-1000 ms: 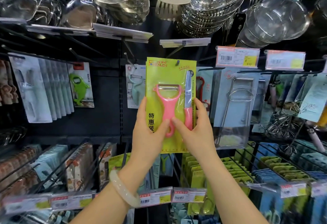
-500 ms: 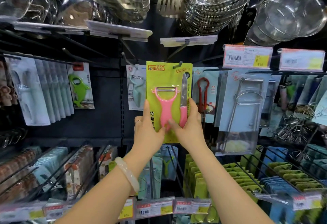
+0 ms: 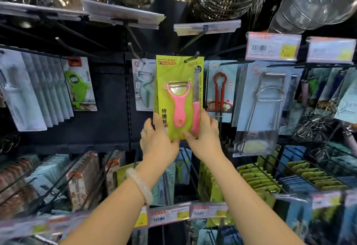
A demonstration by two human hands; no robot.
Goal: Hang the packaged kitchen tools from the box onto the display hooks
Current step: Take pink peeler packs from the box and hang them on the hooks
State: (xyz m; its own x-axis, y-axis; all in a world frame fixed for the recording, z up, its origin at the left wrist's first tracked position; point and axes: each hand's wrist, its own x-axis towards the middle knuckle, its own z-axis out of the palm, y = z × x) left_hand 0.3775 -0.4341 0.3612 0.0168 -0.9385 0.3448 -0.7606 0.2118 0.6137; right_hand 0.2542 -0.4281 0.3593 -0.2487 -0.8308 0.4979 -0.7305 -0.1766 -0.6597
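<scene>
Pack (image 3: 178, 82) moved deeper onto hook (image 3: 191, 58); left hand (image 3: 157, 140), right hand (image 3: 204, 138) pinching it; dark pegboard shelving.

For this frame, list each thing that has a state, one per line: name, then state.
Green peeler pack: upright, hook through its top hole, bottom held by both hands.
Hook: tip pokes out through the pack's hole.
Left hand: grips the pack's lower left corner.
Right hand: pinches the pack's lower right edge.
Red opener pack: hanging right of the green pack.
Mint peeler pack: hanging, partly behind the green pack.
</scene>
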